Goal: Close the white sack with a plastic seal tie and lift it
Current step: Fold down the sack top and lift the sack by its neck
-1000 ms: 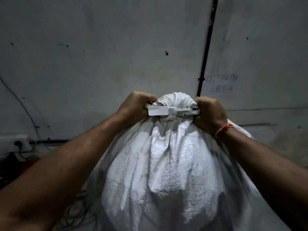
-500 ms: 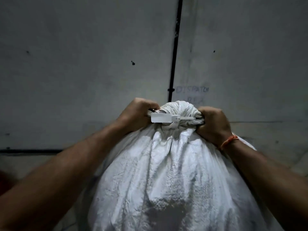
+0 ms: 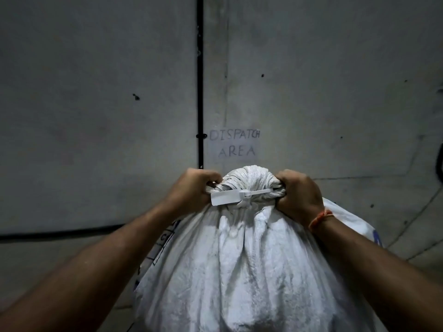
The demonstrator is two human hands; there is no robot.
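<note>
The full white sack [image 3: 242, 267] fills the lower middle of the head view, its mouth gathered into a tight bunch at the top. A white plastic seal tie [image 3: 227, 197] circles the neck, its flat tag sticking out to the left. My left hand [image 3: 191, 188] grips the bunched neck from the left side. My right hand [image 3: 299, 195], with an orange thread at the wrist, grips it from the right. Both fists are closed tight on the sack's fabric, and my forearms stretch out along its sides.
A grey concrete wall stands close ahead, with a paper sign [image 3: 233, 144] reading "DISPATCH AREA". A black vertical conduit [image 3: 200, 80] runs down the wall and a horizontal one [image 3: 60, 232] runs at lower left.
The view has swung, so the conduit and the sign now sit straight ahead and the sign is fully visible. Both hands keep the same grip on the sack's neck.
</note>
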